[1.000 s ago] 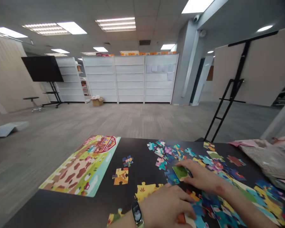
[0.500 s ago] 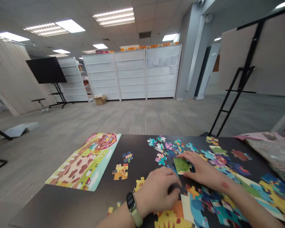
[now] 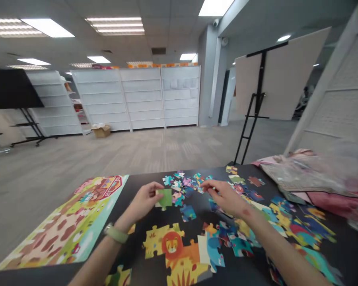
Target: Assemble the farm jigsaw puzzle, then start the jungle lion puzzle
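Note:
My left hand (image 3: 145, 200) pinches a green jigsaw piece (image 3: 166, 198) above the dark table, left of a heap of small pieces. My right hand (image 3: 225, 195) hovers at the right side of that heap, thumb and forefinger slightly apart, with nothing visible between them. Nearest its fingertips are small colourful puzzle pieces (image 3: 198, 179). Below and between my hands lies a joined lion section (image 3: 181, 254) in yellow and orange. A loose blue piece (image 3: 187, 213) lies above it, and a blue-and-cream piece (image 3: 214, 250) touches or overlaps its right side.
A farm picture sheet (image 3: 68, 226) lies at the table's left. More puzzle pieces (image 3: 307, 230) spread along the right, some under my right forearm. Fabric and clear plastic bags (image 3: 310, 178) sit at the right edge. Beyond the table stand a board on a black stand (image 3: 258, 95) and white shelves (image 3: 143, 99).
The green piece has passed from my right hand to my left. My left hand has moved left and away, uncovering the lion section. The view has turned right.

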The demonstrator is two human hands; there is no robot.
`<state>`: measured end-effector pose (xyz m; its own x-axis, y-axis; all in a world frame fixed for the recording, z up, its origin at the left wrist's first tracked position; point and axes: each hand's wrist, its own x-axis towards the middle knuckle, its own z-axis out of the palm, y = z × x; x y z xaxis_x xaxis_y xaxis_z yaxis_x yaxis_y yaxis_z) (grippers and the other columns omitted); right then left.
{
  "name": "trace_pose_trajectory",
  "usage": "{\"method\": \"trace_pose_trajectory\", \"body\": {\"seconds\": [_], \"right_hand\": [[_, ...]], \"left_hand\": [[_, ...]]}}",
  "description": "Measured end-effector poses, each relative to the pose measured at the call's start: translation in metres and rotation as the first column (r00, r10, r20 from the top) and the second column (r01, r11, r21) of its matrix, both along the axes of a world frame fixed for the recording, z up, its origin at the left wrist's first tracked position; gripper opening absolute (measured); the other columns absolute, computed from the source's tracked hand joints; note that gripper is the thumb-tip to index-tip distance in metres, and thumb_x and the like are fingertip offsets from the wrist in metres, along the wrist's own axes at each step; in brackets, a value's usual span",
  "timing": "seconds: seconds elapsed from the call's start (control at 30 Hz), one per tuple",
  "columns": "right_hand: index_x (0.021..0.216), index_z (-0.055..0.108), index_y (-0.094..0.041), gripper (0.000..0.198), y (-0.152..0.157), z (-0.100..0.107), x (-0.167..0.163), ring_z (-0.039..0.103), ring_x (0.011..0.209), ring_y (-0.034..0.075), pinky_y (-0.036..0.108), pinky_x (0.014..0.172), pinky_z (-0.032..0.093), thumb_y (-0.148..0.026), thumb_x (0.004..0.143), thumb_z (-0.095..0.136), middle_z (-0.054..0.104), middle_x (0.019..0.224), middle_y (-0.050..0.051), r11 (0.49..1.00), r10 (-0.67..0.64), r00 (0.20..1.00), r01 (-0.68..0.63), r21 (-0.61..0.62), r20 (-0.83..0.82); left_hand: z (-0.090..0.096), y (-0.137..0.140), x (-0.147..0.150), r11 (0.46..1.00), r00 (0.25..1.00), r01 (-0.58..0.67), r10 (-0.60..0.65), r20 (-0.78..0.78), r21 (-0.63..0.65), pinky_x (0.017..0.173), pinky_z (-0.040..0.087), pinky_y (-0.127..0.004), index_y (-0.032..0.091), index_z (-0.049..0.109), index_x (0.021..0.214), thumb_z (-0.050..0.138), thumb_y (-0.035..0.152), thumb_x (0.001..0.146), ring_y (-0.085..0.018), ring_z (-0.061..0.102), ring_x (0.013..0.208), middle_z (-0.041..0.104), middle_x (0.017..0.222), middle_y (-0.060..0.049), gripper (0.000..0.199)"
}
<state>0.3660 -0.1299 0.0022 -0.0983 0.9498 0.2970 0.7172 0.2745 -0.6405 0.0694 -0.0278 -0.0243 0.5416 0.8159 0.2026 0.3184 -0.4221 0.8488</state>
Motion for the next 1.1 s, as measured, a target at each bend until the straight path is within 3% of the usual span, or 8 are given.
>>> {"method": "trace_pose_trajectory", "body": {"seconds": [0.07,0.17,0.3,0.47,0.6,0.77,0.93,1.1], "right_hand": [[0.097,0.072,-0.021,0.029,-0.002,0.01,0.03,0.067,0.089,0.022,0.033,0.079,0.05,-0.019,0.087,0.044,0.074,0.094,0.005,0.994,-0.077,0.988,0.086,-0.063,0.136],[0.097,0.074,-0.021,0.026,-0.006,0.011,0.055,0.068,0.086,0.023,0.032,0.077,0.051,-0.023,0.078,0.057,0.074,0.091,0.005,0.972,-0.098,0.97,0.141,-0.188,0.221],[0.116,0.071,-0.022,0.057,-0.01,-0.004,0.051,0.063,0.111,0.032,0.039,0.095,0.049,-0.032,0.061,0.079,0.068,0.119,0.01,0.931,-0.075,0.933,0.192,-0.311,0.351],[0.127,0.066,-0.022,0.063,-0.009,-0.008,0.043,0.059,0.119,0.032,0.04,0.102,0.046,-0.031,0.065,0.075,0.065,0.127,0.012,0.921,-0.029,0.919,0.178,-0.347,0.393],[0.122,0.068,-0.023,0.054,-0.005,-0.005,0.053,0.066,0.111,0.032,0.039,0.095,0.052,-0.033,0.069,0.068,0.07,0.121,0.009,0.939,-0.053,0.945,0.157,-0.306,0.322],[0.106,0.072,-0.022,0.034,0.003,0.003,0.06,0.071,0.091,0.032,0.044,0.083,0.055,-0.032,0.077,0.056,0.076,0.097,0.011,0.931,-0.359,0.914,0.365,0.007,0.19],[0.122,0.067,-0.018,0.051,-0.001,0.005,0.025,0.071,0.085,0.024,0.035,0.073,0.058,-0.046,0.08,0.065,0.073,0.093,0.008,0.987,-0.131,0.955,0.101,-0.123,-0.265],[0.128,0.065,-0.019,0.052,-0.003,0.002,-0.008,0.066,0.082,0.019,0.03,0.07,0.053,-0.044,0.082,0.066,0.071,0.092,0.005,0.979,-0.071,0.92,-0.01,-0.205,-0.386]], "left_hand": [[0.0,0.019,-0.015,0.998,0.992,-0.008,0.015,-0.126,0.057,0.069,0.051,-0.035,0.019,0.065,0.094,0.063,0.037,0.079,-0.022,0.062,0.072,0.065,0.075,-0.003,0.024],[-0.008,0.034,-0.032,0.98,0.963,-0.042,0.092,-0.253,0.197,0.091,0.047,-0.047,0.021,0.07,0.092,0.067,0.037,0.076,-0.031,0.06,0.097,0.069,0.1,-0.009,0.024],[-0.014,0.042,-0.06,0.968,0.919,-0.016,0.113,-0.378,0.251,0.101,0.044,-0.049,0.023,0.073,0.099,0.06,0.046,0.082,-0.033,0.061,0.107,0.069,0.11,-0.01,0.031],[-0.008,0.057,-0.101,0.974,0.86,-0.001,0.117,-0.496,0.227,0.099,0.05,-0.046,0.022,0.07,0.117,0.063,0.049,0.077,-0.033,0.064,0.11,0.07,0.119,-0.01,0.048],[-0.006,0.052,-0.1,0.947,0.829,-0.078,0.236,-0.507,0.312,0.1,0.048,-0.045,0.017,0.068,0.119,0.054,0.044,0.089,-0.032,0.064,0.11,0.069,0.118,-0.013,0.043],[-0.007,0.029,-0.06,0.912,0.848,-0.014,0.229,-0.479,0.41,0.109,0.041,-0.046,0.025,0.061,0.131,0.057,0.041,0.093,-0.03,0.052,0.129,0.059,0.139,-0.01,0.041],[-0.008,0.015,-0.043,0.914,0.859,0.125,0.095,-0.503,0.387,0.106,0.041,-0.049,0.028,0.069,0.117,0.062,0.038,0.091,-0.031,0.054,0.129,0.064,0.135,-0.007,0.028],[-0.01,0.021,-0.055,0.912,0.878,0.078,0.129,-0.462,0.403,0.099,0.044,-0.051,0.023,0.07,0.106,0.061,0.04,0.09,-0.035,0.057,0.119,0.065,0.127,-0.011,0.025]]}}
